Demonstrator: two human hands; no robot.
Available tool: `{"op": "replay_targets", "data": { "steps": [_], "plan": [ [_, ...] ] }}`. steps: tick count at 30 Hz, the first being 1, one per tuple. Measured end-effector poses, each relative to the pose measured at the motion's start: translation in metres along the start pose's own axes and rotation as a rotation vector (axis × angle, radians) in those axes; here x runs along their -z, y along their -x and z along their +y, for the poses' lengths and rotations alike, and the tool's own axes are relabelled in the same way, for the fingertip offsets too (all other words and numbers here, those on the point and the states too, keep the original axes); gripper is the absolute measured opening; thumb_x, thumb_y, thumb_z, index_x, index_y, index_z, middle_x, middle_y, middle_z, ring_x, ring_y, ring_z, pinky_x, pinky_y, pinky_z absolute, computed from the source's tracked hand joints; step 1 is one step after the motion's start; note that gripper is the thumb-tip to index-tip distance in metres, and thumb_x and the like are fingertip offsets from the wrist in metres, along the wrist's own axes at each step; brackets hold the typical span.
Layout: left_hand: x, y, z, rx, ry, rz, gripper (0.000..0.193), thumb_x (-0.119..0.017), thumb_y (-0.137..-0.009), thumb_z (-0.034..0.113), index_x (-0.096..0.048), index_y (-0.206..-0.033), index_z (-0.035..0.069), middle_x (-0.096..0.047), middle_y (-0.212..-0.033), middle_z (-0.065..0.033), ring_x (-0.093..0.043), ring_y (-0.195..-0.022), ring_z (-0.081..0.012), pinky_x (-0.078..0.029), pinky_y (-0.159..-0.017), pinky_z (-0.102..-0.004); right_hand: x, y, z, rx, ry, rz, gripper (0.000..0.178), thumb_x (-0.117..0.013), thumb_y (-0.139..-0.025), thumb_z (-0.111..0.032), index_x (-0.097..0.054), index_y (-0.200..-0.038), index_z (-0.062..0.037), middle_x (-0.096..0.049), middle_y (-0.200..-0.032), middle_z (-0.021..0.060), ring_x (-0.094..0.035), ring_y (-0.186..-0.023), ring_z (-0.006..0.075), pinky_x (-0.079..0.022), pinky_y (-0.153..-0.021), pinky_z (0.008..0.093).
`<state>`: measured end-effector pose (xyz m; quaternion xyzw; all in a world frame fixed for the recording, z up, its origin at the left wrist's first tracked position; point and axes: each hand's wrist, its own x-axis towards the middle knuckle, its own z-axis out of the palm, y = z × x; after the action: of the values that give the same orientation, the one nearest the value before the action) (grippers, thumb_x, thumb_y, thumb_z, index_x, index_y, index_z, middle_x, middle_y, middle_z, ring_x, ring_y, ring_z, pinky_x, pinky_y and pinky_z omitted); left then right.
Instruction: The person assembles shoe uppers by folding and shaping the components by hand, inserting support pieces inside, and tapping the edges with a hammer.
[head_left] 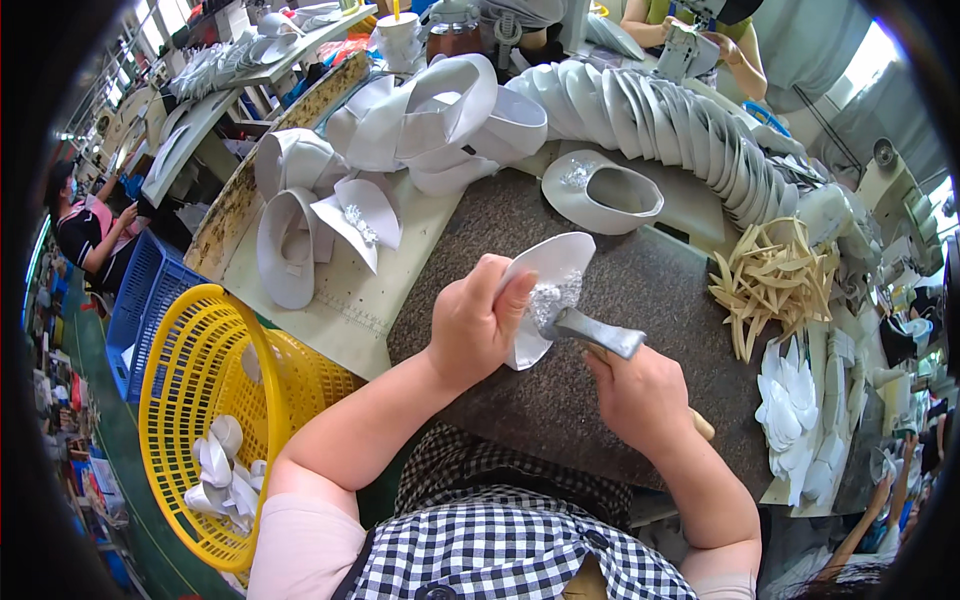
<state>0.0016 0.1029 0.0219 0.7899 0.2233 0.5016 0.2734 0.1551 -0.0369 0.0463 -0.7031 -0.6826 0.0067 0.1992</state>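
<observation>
Shoe-upper [550, 272] in left hand [475, 322]; tilted

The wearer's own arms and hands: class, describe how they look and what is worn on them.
The left hand and right hand are ungloved, with no watch or bracelet visible. The forearms are bare. Plain, pale pinkish sleeves cover the upper arms, beside a black-and-white checked garment.

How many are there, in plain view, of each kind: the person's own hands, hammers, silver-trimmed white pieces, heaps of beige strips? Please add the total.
Own hands: 2 (left hand, right hand)
Hammer: 1
Silver-trimmed white pieces: 3
Heap of beige strips: 1
Total: 7
</observation>
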Motion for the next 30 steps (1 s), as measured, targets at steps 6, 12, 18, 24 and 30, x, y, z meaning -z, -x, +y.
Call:
{"op": "replay_targets", "data": {
  "steps": [6,12,18,24,30],
  "plan": [
    [0.013,0.032,-0.004,-0.073,0.032,0.085,0.014,-0.053,-0.096,0.013,-0.049,-0.092,0.001,-0.052,-0.065,-0.0105,-0.052,-0.051,-0.0255,-0.04,-0.047,-0.0336,0.0,-0.005,-0.013,-0.041,-0.059,-0.192,0.012,-0.062,-0.086,-0.014,-0.057,-0.094,-0.0065,-0.06,-0.077,0.0125,-0.063,-0.066,0.0315,-0.051,-0.056,0.0406],
    [0.045,0.089,-0.012,-0.014,0.251,0.035,0.016,-0.053,-0.096,0.015,-0.049,-0.096,0.0,-0.056,-0.082,-0.0119,-0.052,-0.061,-0.0236,-0.043,-0.057,-0.0336,-0.011,0.0,-0.02,0.005,-0.116,-0.275,0.01,-0.06,-0.087,-0.014,-0.055,-0.091,-0.0061,-0.059,-0.075,0.0112,-0.062,-0.064,0.0306,-0.051,-0.054,0.04],
    [0.089,0.104,-0.007,0.049,0.194,-0.264,0.013,-0.055,-0.094,0.013,-0.053,-0.102,0.003,-0.064,-0.093,-0.0155,-0.063,-0.074,-0.0284,-0.05,-0.065,-0.0344,-0.011,0.007,-0.025,0.113,-0.223,-0.214,0.009,-0.06,-0.086,-0.011,-0.054,-0.09,-0.0053,-0.059,-0.076,0.0103,-0.062,-0.064,0.03,-0.05,-0.054,0.039],
    [0.099,0.106,0.001,0.082,0.236,-0.445,0.021,-0.064,-0.077,0.0,-0.061,-0.098,0.003,-0.068,-0.097,-0.0156,-0.067,-0.087,-0.0331,-0.053,-0.072,-0.039,-0.005,0.01,-0.033,0.199,-0.162,-0.225,0.02,-0.058,-0.076,-0.005,-0.049,-0.094,-0.0041,-0.055,-0.074,0.0089,-0.063,-0.065,0.0259,-0.051,-0.052,0.0367],
    [0.106,0.112,-0.001,0.068,0.199,-0.476,0.022,-0.066,-0.073,0.0,-0.062,-0.094,0.004,-0.068,-0.096,-0.0123,-0.066,-0.096,-0.0316,-0.051,-0.079,-0.0396,0.004,0.007,-0.043,0.173,-0.129,-0.257,0.019,-0.059,-0.074,-0.004,-0.048,-0.09,-0.0058,-0.054,-0.073,0.0075,-0.062,-0.064,0.0254,-0.051,-0.053,0.0362]
  ]
}}
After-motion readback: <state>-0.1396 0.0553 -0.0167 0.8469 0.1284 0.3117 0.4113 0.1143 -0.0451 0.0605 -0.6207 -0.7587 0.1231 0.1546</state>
